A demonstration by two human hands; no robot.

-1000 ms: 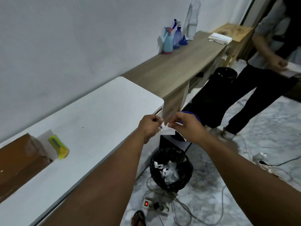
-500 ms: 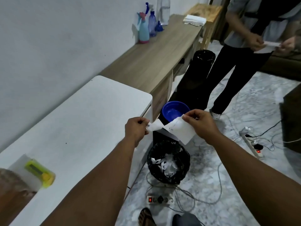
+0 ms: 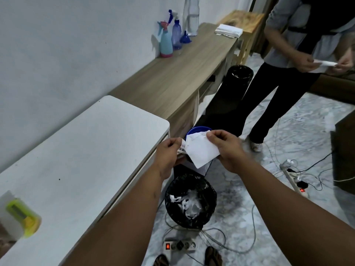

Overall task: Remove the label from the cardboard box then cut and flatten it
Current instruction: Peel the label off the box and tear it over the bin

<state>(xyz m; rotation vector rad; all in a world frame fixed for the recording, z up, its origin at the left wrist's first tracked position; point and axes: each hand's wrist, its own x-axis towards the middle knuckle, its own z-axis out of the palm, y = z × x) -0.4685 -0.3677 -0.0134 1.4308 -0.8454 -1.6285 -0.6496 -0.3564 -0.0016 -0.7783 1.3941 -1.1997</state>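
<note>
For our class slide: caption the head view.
Both hands, left and right, tear a label above a bin.

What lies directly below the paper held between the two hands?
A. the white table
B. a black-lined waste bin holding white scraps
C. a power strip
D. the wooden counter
B: the torn label, pinched by left hand and right hand, hangs above the bin.

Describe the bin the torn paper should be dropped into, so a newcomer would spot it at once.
Start at the white table along the wall and look down at the floor by its near right corner. There stands a low bin lined with a black bag, below the paper held in both hands. Unlike the taller closed black bin further back, it is open and already holds white scraps.
</note>
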